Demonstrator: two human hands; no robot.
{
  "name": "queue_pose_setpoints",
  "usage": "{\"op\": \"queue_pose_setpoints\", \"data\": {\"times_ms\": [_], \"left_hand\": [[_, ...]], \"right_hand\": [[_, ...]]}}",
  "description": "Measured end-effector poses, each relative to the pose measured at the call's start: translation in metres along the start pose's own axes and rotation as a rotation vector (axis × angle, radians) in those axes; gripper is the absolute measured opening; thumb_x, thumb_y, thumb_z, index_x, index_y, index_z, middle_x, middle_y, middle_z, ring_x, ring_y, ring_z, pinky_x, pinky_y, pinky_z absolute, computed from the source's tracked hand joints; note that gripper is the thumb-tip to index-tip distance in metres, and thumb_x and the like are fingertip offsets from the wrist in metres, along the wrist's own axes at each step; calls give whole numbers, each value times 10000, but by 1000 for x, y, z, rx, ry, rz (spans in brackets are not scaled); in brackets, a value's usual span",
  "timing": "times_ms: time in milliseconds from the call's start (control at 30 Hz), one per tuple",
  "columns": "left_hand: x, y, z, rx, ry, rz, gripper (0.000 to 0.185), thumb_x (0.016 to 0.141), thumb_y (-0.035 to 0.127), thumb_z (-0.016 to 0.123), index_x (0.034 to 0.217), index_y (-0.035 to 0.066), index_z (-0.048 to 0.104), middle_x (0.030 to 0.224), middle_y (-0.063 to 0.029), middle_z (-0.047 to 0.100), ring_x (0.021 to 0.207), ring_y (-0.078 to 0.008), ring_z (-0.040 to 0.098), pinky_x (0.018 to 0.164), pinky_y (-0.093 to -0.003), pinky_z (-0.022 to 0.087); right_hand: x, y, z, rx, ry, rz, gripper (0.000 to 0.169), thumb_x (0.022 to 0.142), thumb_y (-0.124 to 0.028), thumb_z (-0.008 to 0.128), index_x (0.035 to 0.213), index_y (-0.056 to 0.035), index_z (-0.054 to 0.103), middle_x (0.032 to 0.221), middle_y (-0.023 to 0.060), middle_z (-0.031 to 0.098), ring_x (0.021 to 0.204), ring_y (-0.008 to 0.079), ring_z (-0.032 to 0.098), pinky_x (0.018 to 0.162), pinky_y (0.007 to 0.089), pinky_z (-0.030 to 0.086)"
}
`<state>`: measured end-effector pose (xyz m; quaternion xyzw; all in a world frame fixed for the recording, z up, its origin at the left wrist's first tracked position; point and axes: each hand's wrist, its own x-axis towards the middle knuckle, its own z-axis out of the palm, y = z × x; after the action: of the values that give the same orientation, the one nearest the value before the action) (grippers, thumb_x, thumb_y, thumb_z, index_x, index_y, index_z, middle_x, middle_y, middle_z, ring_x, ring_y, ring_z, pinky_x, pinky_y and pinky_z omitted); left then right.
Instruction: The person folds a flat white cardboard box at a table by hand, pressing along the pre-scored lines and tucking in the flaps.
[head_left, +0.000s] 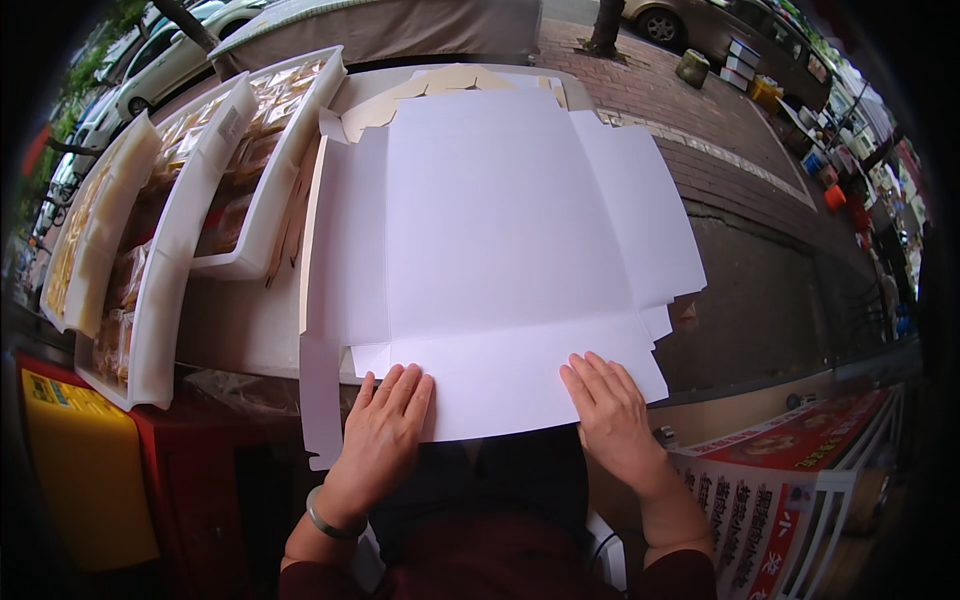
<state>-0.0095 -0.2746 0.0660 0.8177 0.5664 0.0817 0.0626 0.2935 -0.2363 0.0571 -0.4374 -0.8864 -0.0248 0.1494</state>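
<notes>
Before me a white cardboard box blank (487, 217) lies unfolded, with crease lines, side flaps and notched corner tabs. Its near flap (499, 390) reaches past the table's front edge toward my body. At the left end of this flap, my left hand (390, 424) holds it with the fingers on top. My right hand (611, 420) has hold of the flap's right end in the same way. Both thumbs are hidden, apparently under the card. The left side panel (352, 232) is partly raised, and a narrow strip (321, 397) hangs down beside my left wrist.
White plastic trays (161, 300) of clear-wrapped food packets stand on the left. More cut cardboard (442, 86) lies beyond the blank on the table (240, 330). At lower left is a yellow and red cabinet (86, 465); a printed sign (780, 480) with writing stands at lower right.
</notes>
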Motion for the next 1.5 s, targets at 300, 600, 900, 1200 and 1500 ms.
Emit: {"op": "queue_pose_setpoints", "data": {"times_ms": [300,600,900,1200,1500], "left_hand": [[25,34,18,87,137,75,465,851,73,598,1298,-56,589,1320,-206,597,1265,-365,562,1052,-509,461],[36,10,33,71,282,162,376,776,42,615,1129,-86,639,1097,-154,616,1060,-269,610,847,-359,519],[38,3,24,73,136,130,331,794,39,612,1113,-44,647,1068,-122,637,1038,-254,641,850,-354,538],[58,-17,1,-62,-229,104,255,817,20,600,1064,27,661,1023,-134,716,952,-324,704,778,-415,570],[151,-65,-13,-323,-649,136,113,810,109,659,888,27,663,749,-223,635,772,-416,634,711,-450,522]], "right_hand": [[23,-26,35,-94,171,-43,296,819,-3,656,1109,52,681,1136,176,674,1067,321,658,885,397,558],[15,-11,30,-32,144,-58,320,799,0,669,1117,27,697,1140,155,681,1060,306,664,882,389,565],[13,-9,30,48,79,-22,334,784,27,653,1115,36,699,1100,175,699,1020,320,693,848,395,584],[39,9,9,211,-195,-39,191,791,25,633,978,5,667,916,160,697,850,306,691,718,399,570],[139,81,12,407,-943,111,305,744,-127,772,1015,-27,673,910,201,708,884,372,676,754,432,536]]}}
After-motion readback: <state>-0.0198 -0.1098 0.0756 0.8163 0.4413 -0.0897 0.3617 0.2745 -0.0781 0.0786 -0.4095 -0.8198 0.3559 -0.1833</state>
